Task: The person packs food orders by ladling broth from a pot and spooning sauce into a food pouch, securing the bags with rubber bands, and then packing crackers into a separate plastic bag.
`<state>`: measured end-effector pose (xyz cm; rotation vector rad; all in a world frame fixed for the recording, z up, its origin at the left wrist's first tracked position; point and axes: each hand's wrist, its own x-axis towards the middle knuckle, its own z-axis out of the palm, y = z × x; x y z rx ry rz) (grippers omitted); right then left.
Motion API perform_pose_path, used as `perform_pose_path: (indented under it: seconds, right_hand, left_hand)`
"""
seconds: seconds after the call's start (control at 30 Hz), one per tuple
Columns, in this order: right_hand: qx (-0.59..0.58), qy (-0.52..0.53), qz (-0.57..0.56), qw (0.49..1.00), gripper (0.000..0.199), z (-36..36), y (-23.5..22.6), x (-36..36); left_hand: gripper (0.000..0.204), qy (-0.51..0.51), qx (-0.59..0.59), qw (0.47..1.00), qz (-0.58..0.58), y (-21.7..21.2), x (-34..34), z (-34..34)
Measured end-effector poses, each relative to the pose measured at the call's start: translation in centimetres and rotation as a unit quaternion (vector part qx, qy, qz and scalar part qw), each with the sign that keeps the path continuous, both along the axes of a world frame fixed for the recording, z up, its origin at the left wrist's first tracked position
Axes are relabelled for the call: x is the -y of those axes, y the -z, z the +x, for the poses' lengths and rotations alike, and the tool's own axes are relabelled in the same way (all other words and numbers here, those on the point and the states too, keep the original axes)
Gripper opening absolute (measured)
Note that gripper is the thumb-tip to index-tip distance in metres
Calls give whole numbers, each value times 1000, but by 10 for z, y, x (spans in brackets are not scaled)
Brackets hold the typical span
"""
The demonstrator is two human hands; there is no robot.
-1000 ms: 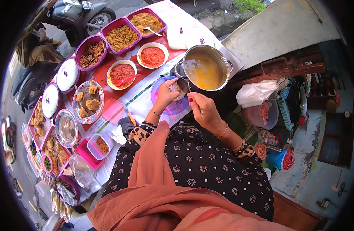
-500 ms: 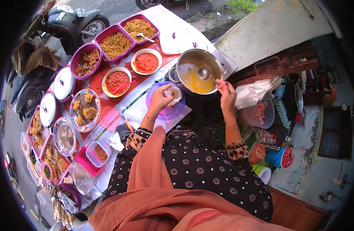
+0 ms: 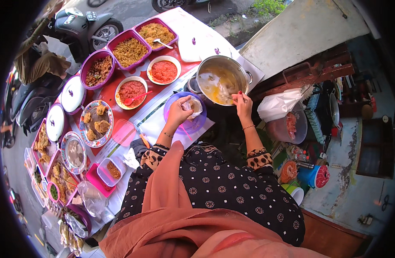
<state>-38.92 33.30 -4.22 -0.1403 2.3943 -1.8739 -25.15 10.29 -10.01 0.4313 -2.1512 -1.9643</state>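
Observation:
My left hand (image 3: 179, 112) is closed around a small clear plastic bag (image 3: 195, 105), its mouth held wide above a purple plate (image 3: 198, 126). Some pale food seems to sit inside the bag. At the near right rim of a steel pot (image 3: 223, 61), the fingers of my right hand (image 3: 244, 105) pinch the handle of a ladle (image 3: 233, 97). The ladle's bowl is down in the yellow broth (image 3: 211, 91) and cannot be made out. Pale pieces show at the broth's stirred surface.
Bowls of red sauce (image 3: 164, 72) and purple tubs of noodles (image 3: 129, 52) stand left of the pot. Plates of fried food (image 3: 101, 126) lie further left. A clear tub (image 3: 287, 127) with a white bag stands to the right. A parked scooter (image 3: 83, 32) is beyond the table.
My right hand has moved left and slightly down. The ladle's bowl, visible above the broth before, has sunk into it, and the broth is stirred up. My left hand has stayed nearly still.

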Motion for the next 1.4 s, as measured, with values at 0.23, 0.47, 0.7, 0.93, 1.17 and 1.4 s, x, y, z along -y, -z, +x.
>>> perform_pose_path:
  seconds: [0.23,0.47,0.7,0.93,1.17,1.4]
  right_hand:
    - [144,-1,-213,966,34,-7,5,0]
    - [150,30,-289,945,31,-2,3,-9]
    - [89,-19,-235,968,32,2,-4,-21]
    - [139,36,-284,948,32,6,-23,-31]
    - [123,-4,-313,942,36,23,-68,-29]
    - [145,-62,-340,927,37,43,-94,-26]
  left_hand:
    - [58,0,-7,1000,1,-7,-4,1]
    - [58,-13,-15,1000,-16,-3,1,6]
    - [59,7,21,1000,-22,-9,0,5]
    - [59,11,8,1000,13,-10,-3,3]
    - [59,8,4,1000,28,7,-1,-1]
    - [57,-2,24,1000,18,-14,2,-5]
